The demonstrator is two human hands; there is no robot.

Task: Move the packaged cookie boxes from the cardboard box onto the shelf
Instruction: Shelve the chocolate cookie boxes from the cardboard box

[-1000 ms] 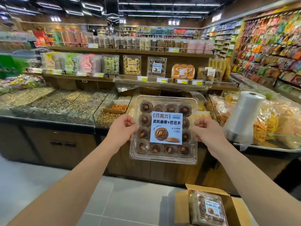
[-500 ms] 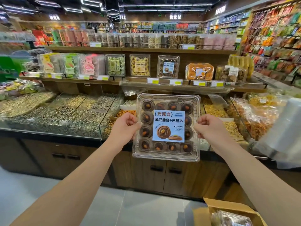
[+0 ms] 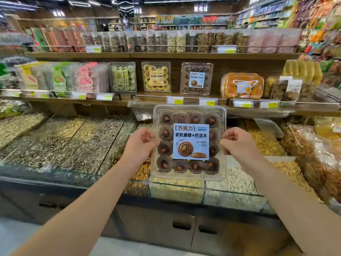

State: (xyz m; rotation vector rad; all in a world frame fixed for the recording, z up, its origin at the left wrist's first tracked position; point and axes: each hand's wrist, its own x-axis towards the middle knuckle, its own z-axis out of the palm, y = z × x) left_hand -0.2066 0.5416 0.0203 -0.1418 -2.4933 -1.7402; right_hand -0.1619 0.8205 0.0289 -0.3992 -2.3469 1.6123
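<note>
Your left hand (image 3: 141, 145) and right hand (image 3: 238, 144) pinch the chocolate cookie box (image 3: 189, 142) by its side edges, upright; the matching box (image 3: 196, 78) on the shelf (image 3: 147, 96) lies directly beyond, higher.

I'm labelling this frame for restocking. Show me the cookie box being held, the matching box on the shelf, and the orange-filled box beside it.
held cookie box (image 3: 191, 141): head view, on its blue label.
matching box on the shelf (image 3: 196, 79): head view, on its label.
orange-filled box (image 3: 242, 85): head view, on its clear lid.
</note>
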